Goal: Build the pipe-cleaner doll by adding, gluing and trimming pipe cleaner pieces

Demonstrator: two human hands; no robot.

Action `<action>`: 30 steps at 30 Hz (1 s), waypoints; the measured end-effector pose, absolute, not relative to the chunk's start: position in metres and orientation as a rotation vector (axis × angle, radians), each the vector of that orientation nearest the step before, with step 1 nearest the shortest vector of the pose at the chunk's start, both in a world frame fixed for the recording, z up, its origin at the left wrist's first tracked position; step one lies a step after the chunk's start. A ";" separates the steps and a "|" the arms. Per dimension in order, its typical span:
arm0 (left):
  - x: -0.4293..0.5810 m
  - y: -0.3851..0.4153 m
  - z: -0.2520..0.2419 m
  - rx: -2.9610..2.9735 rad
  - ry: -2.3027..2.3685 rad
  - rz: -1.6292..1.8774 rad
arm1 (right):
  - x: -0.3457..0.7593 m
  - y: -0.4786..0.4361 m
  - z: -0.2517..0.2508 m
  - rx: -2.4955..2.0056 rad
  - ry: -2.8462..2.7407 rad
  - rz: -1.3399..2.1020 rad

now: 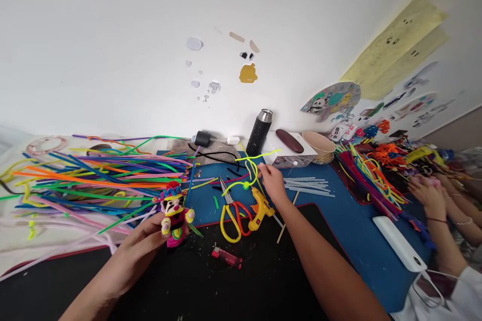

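Observation:
My left hand (145, 243) is closed around a small doll (175, 213) made of fuzzy pipe cleaners, with a red and blue headdress, a white and black face and a pink base. The doll is upright and faces me. My right hand (273, 183) reaches to the back of the blue mat, its fingertips pinched at a bright yellow pipe cleaner (256, 173) in a loose, curled group. Just below it lie a yellow hot glue gun (261, 210) and scissors (230, 215) with yellow and red handles. A red lighter (227, 257) is on the black mat nearer to me.
Many coloured pipe cleaners (101, 175) cover the left side. A black thermos (259, 133) stands near the wall beside a white box (291, 153) and a beige bowl (319, 146). Glue sticks (309, 185) and a white power bank (399, 243) lie rightward. Another person's hands (431, 195) work at far right.

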State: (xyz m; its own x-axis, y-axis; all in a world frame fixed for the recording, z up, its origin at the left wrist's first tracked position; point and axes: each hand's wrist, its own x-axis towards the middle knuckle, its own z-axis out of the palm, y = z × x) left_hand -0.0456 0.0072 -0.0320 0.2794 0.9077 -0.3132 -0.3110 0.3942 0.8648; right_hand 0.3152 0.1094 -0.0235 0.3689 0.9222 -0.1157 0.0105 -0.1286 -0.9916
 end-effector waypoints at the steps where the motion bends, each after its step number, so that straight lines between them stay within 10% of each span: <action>1: -0.047 0.007 -0.034 0.770 0.938 0.933 | 0.323 0.111 -0.023 -1.489 -0.897 0.964; 30: -0.033 0.005 -0.019 0.720 0.766 0.976 | 0.292 0.115 -0.002 -1.277 -0.798 1.167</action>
